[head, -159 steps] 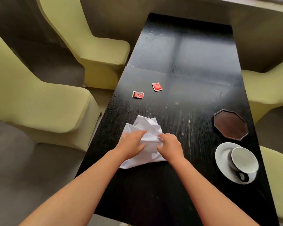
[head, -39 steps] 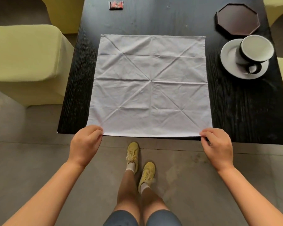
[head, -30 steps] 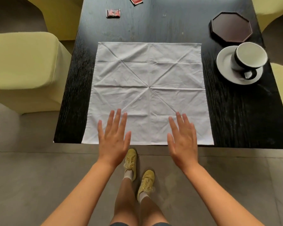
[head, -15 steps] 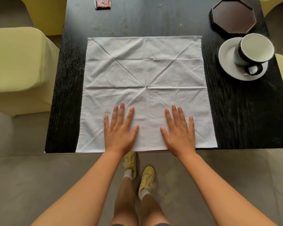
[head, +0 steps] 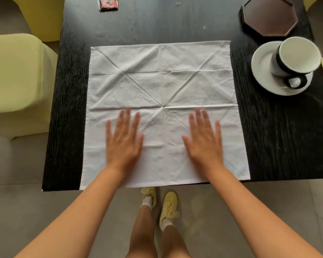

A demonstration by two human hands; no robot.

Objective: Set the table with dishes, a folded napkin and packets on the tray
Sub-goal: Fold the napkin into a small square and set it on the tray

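Napkin flat on table, both palms down.
We pressed our left hand (head: 123, 140) and right hand (head: 203, 139), fingers spread and gripping nothing, onto the napkin's (head: 161, 84) near half; cup (head: 295, 60) and tray (head: 268, 15) sat beyond the napkin's far right corner.

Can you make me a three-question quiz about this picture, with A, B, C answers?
1. Where is the cup?
A. on the white saucer
B. on the napkin
C. on the octagonal tray

2. How many red packets can you see on the black table?
A. three
B. one
C. none

3. How is the white napkin lying?
A. rolled up
B. folded into a triangle
C. spread out flat

Answers:
1. A, the cup sits on the saucer, to the right of the napkin.
2. B, only one packet shows, at the top edge.
3. C, it lies open with old creases, and the left hand and right hand lie flat on it. The octagonal tray has nothing on it.
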